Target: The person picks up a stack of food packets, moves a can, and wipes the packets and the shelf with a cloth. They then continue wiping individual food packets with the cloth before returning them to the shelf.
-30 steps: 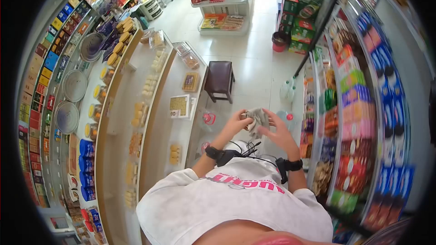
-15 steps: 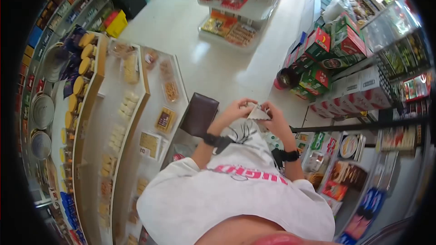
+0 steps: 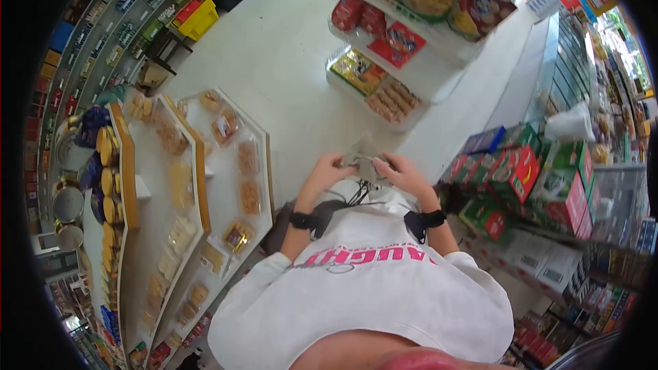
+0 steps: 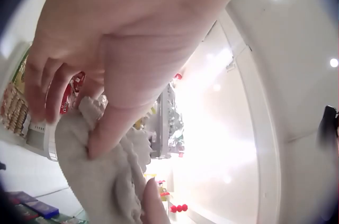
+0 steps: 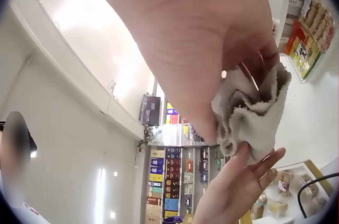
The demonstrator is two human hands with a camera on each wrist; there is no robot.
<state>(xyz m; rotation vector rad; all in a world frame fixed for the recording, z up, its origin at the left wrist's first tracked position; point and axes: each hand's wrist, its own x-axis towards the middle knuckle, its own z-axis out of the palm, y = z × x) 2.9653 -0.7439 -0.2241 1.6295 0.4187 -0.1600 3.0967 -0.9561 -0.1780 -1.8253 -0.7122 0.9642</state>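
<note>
A crumpled grey cloth (image 3: 365,153) with a jagged edge is held up in front of the chest, between both hands. My left hand (image 3: 327,174) pinches its left side, the thumb pressing on the fabric in the left wrist view, where the cloth (image 4: 79,152) hangs in loose folds. My right hand (image 3: 407,177) grips the other side, its fingers partly hidden behind the bunched cloth (image 5: 259,126) in the right wrist view. Below it there, the left hand (image 5: 230,184) shows with its thumb against the fabric.
Tiered shelves with packed pastries (image 3: 236,236) stand on the left. A white display rack (image 3: 439,75) of bagged snacks is ahead. Green and red boxes (image 3: 510,175) are stacked at the right, near a glass-topped counter (image 3: 524,75). Pale floor (image 3: 295,82) runs between them.
The body has turned and moved forward, so the snack rack is nearer and the right-hand shelf has swung behind. Both hands keep holding the cloth, which was folded to a point and now spreads wider.
</note>
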